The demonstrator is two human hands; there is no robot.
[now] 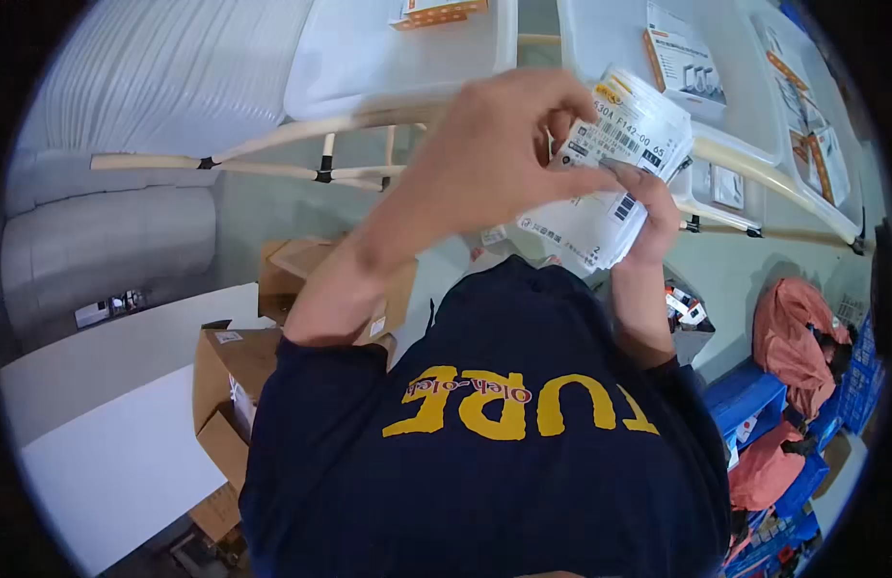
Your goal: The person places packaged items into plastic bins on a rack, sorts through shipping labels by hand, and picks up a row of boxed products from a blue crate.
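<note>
In front of my chest I hold a thick stack of printed shipping labels (614,144), white with black text, barcodes and a small yellow mark. My right hand (656,220) grips the stack from its right side, thumb lying across the top label. From the left, my left hand (499,144) reaches over, its curled fingers and thumb closed at the left edge of the labels. How many sheets those fingers pinch is hidden. Just beyond the stack, a white and orange printed box (685,67) sits in a white plastic tray (600,29).
Another white tray (369,72) holds orange-white boxes (438,12). Both trays rest on a cream pipe rack (272,144). Stacked white trays (176,77) stand left. Cardboard boxes (239,361) lie below. Blue crates (745,400) and a salmon-coloured cloth or bag (798,332) are at right.
</note>
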